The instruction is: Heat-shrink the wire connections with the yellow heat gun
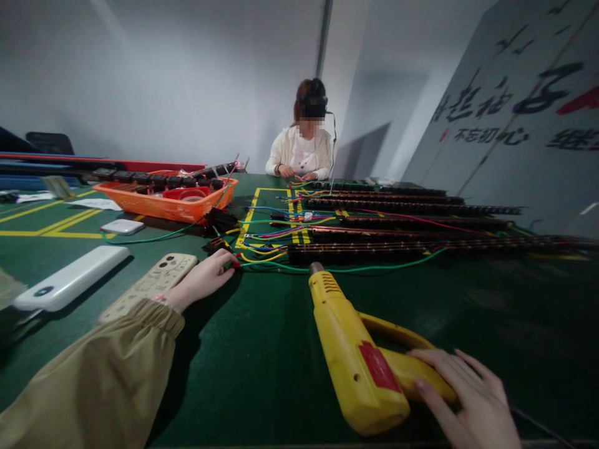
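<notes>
Right hand point(468, 399), cut off by the bottom edge at lower right, grasps the handle of a yellow plastic heat gun point(350, 349). The gun lies on the green mat point(262, 386) at lower centre, metal nozzle pointing up the frame. Left hand point(203, 279), in a khaki sleeve, reaches the tangled coloured wires point(271, 249); whether its fingertips pinch a strand is unclear. Long black terminal strips point(397, 240) blur toward the right edge.

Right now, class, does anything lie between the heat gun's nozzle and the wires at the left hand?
Nothing visible: only bare mat lies between the heat gun and the wires at the left hand. The right hand rests on its handle.
</notes>
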`<control>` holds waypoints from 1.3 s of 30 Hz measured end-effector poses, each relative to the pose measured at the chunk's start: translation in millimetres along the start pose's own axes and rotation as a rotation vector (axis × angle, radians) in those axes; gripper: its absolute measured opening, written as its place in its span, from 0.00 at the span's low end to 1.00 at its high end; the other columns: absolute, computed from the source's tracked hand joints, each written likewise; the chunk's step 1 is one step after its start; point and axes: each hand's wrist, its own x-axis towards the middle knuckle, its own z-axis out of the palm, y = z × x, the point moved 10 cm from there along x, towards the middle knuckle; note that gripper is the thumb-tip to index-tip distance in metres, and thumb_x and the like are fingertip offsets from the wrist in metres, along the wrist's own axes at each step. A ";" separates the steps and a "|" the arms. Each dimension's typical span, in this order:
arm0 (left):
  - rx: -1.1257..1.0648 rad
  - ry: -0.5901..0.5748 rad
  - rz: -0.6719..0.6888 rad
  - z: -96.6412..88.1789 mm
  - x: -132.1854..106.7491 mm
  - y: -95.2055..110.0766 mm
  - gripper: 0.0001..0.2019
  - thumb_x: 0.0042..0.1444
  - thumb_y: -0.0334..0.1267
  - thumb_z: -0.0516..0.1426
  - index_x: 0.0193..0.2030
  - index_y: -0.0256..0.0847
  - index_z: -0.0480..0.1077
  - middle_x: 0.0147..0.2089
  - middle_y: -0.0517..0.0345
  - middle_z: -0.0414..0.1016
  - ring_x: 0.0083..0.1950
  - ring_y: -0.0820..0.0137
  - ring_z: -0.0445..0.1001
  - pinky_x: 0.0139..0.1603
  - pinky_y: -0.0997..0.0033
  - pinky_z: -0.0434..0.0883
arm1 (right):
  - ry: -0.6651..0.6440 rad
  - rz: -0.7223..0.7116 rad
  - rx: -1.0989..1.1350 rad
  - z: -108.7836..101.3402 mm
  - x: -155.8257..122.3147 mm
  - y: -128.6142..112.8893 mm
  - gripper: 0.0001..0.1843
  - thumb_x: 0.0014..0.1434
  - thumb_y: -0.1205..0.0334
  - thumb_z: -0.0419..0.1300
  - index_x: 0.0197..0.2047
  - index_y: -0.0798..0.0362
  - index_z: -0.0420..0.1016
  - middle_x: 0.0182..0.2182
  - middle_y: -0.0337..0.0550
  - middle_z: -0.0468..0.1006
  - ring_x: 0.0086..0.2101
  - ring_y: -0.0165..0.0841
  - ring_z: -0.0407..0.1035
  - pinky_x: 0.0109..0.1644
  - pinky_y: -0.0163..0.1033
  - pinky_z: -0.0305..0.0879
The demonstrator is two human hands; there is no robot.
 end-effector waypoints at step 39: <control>-0.019 -0.025 -0.018 2.3 -0.2 2.5 0.10 0.55 0.42 0.50 0.40 0.41 0.65 0.45 0.57 0.66 0.29 0.74 0.66 0.32 0.72 0.63 | 0.079 -0.054 0.462 -3.4 58.1 -162.4 0.26 0.46 0.49 0.68 0.47 0.52 0.71 0.39 0.38 0.78 0.39 0.36 0.72 0.53 0.43 0.61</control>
